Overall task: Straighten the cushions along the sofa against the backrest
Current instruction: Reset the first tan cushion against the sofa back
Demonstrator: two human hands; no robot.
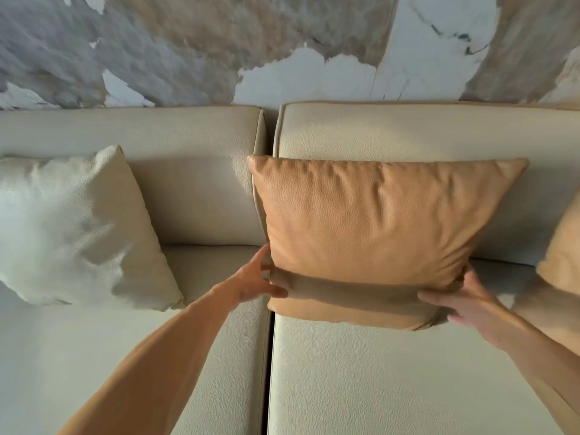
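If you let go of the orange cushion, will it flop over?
Probably not. The orange cushion leans on the backrest, its bottom on the seat. It looks soft: it creases where the left hand and right hand squeeze it. Its leathery skin might slide.

We hold the tan cushion (pixel 376 233) by its lower corners: our left hand (pixel 255 277) grips the lower left corner, thumb on the front, and our right hand (pixel 464 299) clasps the lower right corner. The cushion stands upright against the backrest (pixel 439 133) of the cream sofa (pixel 376 372), just right of the seam between the seats. A cream cushion (pixel 78 227) leans tilted to the left, and another tan cushion (pixel 561 262) shows at the right edge. A marbled wall (pixel 219 48) rises behind.
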